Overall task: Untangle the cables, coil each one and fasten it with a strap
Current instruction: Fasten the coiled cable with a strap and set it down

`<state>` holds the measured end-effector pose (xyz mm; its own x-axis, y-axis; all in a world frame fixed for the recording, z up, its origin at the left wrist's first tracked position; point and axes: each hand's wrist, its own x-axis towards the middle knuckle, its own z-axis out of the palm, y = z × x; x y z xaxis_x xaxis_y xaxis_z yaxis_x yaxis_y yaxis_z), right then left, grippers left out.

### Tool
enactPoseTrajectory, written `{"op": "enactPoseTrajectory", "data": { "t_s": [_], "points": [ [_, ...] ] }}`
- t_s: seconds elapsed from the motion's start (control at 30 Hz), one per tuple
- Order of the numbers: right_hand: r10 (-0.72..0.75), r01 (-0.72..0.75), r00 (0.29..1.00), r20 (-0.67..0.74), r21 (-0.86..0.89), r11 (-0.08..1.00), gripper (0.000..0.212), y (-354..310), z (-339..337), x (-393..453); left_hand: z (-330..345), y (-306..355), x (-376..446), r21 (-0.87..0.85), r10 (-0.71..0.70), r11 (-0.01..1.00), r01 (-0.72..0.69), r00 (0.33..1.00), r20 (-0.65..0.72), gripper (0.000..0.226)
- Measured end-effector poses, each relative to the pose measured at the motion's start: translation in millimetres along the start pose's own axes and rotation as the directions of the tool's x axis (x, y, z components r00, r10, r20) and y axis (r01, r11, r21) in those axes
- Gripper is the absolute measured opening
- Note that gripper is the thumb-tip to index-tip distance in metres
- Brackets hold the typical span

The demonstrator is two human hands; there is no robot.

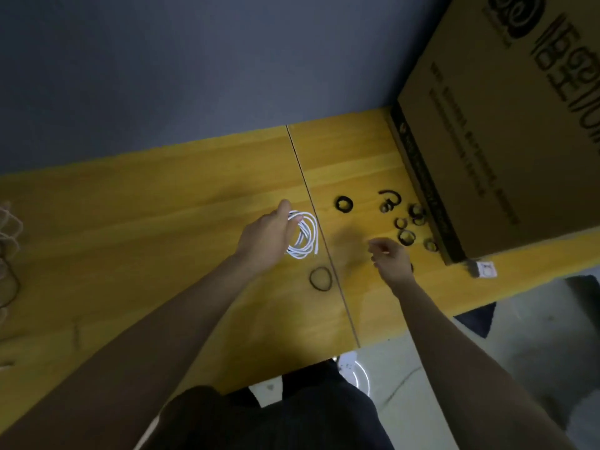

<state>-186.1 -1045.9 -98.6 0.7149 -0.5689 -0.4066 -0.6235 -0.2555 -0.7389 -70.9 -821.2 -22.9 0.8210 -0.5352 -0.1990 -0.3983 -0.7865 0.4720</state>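
A thin white cable point(305, 237), wound in loose loops, lies at mid-frame on the yellow surface point(162, 222); the left hand point(264, 237) pinches its upper edge. The right hand point(389, 258) hovers loosely curled, grip released.

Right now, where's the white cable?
Head view, mid-table: the coiled white cable is held by the left hand, just left of the tabletop seam, with a dark loop lying just nearer the person.

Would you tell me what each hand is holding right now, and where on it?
The left hand grips the coiled white cable at its upper left edge. The right hand has curled fingers, but whether it holds anything cannot be told.
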Motion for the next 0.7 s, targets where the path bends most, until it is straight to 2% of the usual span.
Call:
{"op": "enactPoseTrajectory", "data": {
  "t_s": [0.1, 0.27, 0.37, 0.47, 0.57, 0.63, 0.7],
  "points": [
    [-0.089, 0.075, 0.995, -0.033, -0.300, 0.951, 0.027, 1.4, -41.4, 66.4, 14.5, 23.8, 28.5, 0.027, -0.085, 0.996, 0.084, 0.996, 0.026, 0.035],
    [-0.146, 0.127, 0.989, 0.013, -0.574, 0.809, 0.026, -12.4, -68.1, 152.1, 25.6, 46.9, 65.0, 0.026, -0.140, 0.990, 0.139, 0.990, 0.020, 0.035],
    [-0.158, 0.175, 0.984, 0.083, -0.633, 0.754, 0.024, -20.7, -65.3, 176.4, 28.1, 53.2, 81.2, 0.044, -0.166, 0.985, 0.165, 0.986, 0.016, 0.036],
    [-0.096, 0.204, 0.975, 0.200, -0.640, 0.740, 0.016, -23.0, -59.8, 181.2, 28.1, 55.6, 92.4, 0.035, -0.199, 0.980, 0.198, 0.979, 0.038, 0.036],
    [-0.117, 0.327, 0.932, 0.344, -0.655, 0.681, 0.021, -15.6, -55.4, 180.9, 29.7, 55.2, 97.1, 0.004, -0.221, 0.975, 0.221, 0.974, 0.038, 0.034],
    [-0.127, 0.356, 0.925, 0.359, -0.697, 0.622, 0.027, -10.7, -52.5, 185.4, 31.5, 53.8, 97.7, -0.011, -0.224, 0.974, 0.225, 0.974, 0.030, 0.034],
    [-0.134, 0.366, 0.925, 0.356, -0.739, 0.565, 0.026, -10.0, -50.5, 190.8, 32.4, 52.2, 98.8, -0.031, -0.233, 0.972, 0.234, 0.972, 0.029, 0.034]
  ]
}}
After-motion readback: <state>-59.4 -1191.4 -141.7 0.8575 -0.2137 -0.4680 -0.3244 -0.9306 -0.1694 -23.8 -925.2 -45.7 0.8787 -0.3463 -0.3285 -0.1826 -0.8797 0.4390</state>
